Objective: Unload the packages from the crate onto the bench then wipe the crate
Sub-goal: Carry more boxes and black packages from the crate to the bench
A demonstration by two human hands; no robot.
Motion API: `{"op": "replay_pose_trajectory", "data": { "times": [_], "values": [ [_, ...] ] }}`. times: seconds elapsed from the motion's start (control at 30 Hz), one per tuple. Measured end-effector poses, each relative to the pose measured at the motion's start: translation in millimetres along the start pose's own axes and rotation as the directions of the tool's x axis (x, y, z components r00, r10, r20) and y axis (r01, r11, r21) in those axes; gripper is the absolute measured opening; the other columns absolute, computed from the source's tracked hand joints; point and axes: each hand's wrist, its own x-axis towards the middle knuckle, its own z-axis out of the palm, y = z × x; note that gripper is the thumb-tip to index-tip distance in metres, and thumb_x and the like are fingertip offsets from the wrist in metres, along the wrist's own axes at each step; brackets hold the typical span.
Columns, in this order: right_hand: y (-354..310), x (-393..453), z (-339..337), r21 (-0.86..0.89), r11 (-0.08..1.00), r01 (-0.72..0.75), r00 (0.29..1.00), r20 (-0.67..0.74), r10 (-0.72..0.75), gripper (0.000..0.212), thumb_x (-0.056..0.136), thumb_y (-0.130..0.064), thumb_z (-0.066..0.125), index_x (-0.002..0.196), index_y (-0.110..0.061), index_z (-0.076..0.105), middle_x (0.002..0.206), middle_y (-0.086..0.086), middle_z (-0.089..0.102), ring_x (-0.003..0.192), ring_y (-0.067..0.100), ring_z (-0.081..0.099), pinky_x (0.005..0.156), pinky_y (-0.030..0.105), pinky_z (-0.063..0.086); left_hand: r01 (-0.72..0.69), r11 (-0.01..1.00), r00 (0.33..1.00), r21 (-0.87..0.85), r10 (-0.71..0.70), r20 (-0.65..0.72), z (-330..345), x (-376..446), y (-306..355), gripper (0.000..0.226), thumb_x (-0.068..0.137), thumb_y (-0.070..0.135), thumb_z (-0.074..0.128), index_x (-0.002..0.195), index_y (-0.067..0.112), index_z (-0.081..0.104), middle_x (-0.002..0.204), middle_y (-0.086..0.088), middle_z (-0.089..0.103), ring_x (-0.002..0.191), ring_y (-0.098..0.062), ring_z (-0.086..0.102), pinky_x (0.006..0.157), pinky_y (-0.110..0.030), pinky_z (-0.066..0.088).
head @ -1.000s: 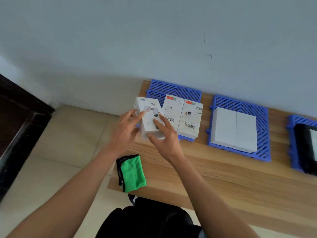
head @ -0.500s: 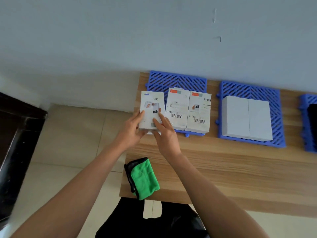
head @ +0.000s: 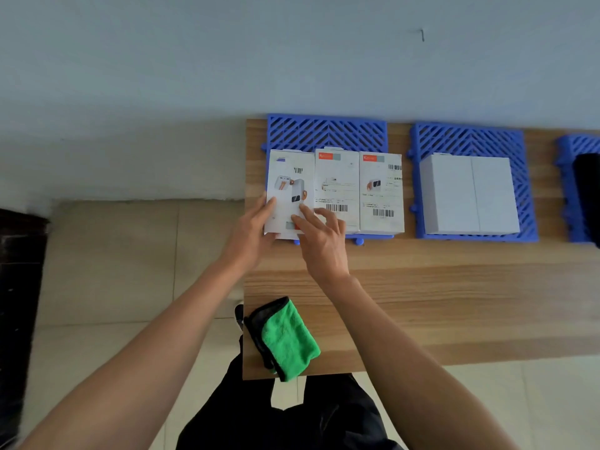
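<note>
A white package [head: 289, 177] with a device picture lies flat at the left end of a blue slatted crate [head: 326, 133], beside two similar white packages [head: 336, 180] [head: 380, 190]. My left hand [head: 250, 232] holds the package's left edge, with the thumb on top. My right hand [head: 321, 241] rests its fingertips on the lower part of that package's face. A folded green cloth [head: 287, 341] lies on the wooden bench [head: 438, 287] near its front left corner.
A second blue crate [head: 467, 141] to the right carries a plain white box pair [head: 467, 193]. A third blue crate [head: 571, 151] with a black item [head: 587, 180] sits at the right edge. Dark furniture [head: 16, 271] stands on the tiled floor, left.
The package was tilted up in both hands a second ago. It has been lowered and now lies flat beside the other two on the crate.
</note>
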Motion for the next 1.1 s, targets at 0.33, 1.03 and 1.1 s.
{"op": "replay_pose_trajectory", "data": {
  "times": [0.33, 1.03, 1.1],
  "values": [
    [16.8, 10.4, 3.2, 0.007, 1.000, 0.029, 0.998, 0.052, -0.029, 0.050, 0.075, -0.001, 0.080, 0.121, -0.016, 0.070, 0.143, 0.006, 0.059, 0.126, 0.035, 0.051, 0.096, 0.049, 0.042, -0.032, 0.993, 0.999, 0.110, 0.030, 0.024, 3.3, 6.3, 8.7, 0.082, 0.078, 0.005, 0.085, 0.150, 0.005, 0.046, 0.164, -0.010, 0.030, 0.136, -0.029, 0.051, 0.098, -0.045, 0.053],
    [41.5, 123.5, -3.0, -0.007, 0.998, -0.068, 0.985, 0.159, 0.068, 0.055, 0.102, -0.036, 0.051, 0.154, -0.026, 0.035, 0.168, 0.000, 0.019, 0.155, 0.025, 0.007, 0.117, 0.050, 0.014, -0.213, 0.900, 0.973, 0.381, 0.231, -0.001, 13.3, 18.1, 19.4, 0.065, 0.081, 0.040, 0.076, 0.139, 0.025, 0.051, 0.167, -0.003, 0.025, 0.154, -0.029, 0.023, 0.109, -0.049, 0.044],
    [41.6, 130.3, -2.3, -0.040, 0.998, -0.042, 0.983, 0.179, 0.048, 0.057, 0.101, -0.036, 0.051, 0.155, -0.027, 0.032, 0.169, 0.000, 0.017, 0.155, 0.025, 0.005, 0.118, 0.050, 0.012, -0.203, 0.902, 0.976, 0.381, 0.218, 0.003, 13.1, 17.5, 19.9, 0.068, 0.081, 0.037, 0.079, 0.141, 0.025, 0.051, 0.167, -0.002, 0.024, 0.155, -0.027, 0.020, 0.109, -0.047, 0.043]
  ]
}}
